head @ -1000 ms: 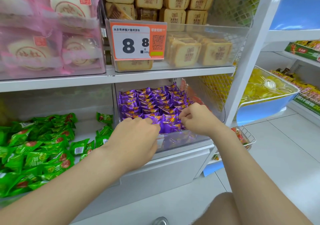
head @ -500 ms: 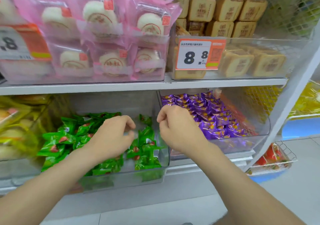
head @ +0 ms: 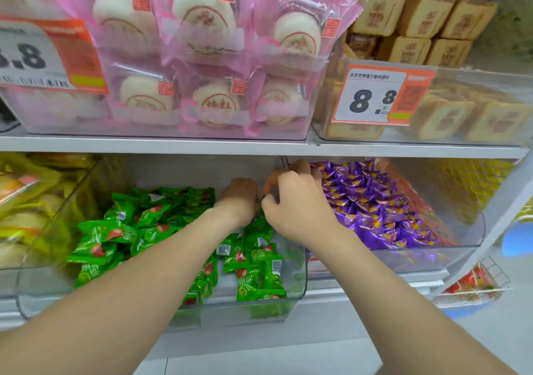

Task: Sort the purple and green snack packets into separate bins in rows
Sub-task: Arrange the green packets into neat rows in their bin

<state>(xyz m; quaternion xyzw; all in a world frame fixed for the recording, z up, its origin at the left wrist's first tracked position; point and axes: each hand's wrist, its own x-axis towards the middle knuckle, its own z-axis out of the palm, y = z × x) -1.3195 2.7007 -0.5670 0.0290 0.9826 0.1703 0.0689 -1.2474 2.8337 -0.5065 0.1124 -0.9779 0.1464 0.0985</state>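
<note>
Green snack packets lie loosely heaped in a clear bin on the lower shelf. Purple snack packets stand in rows in the clear bin to its right. My left hand reaches deep into the back right corner of the green bin, with its fingers hidden behind the hand. Beside it, my right hand hovers at the wall between the two bins. Its fingers are curled, thumb close to the forefinger, and I see nothing held in them.
The shelf above carries pink-wrapped white cakes, brown boxed cakes and two price tags. Yellow packets fill the bin at the left. A wire basket hangs at the lower right, on the white upright.
Both hands left the purple bin, moved left over the green bin and now reach further in, to its back right corner. My view swung left and closer to the shelf.
</note>
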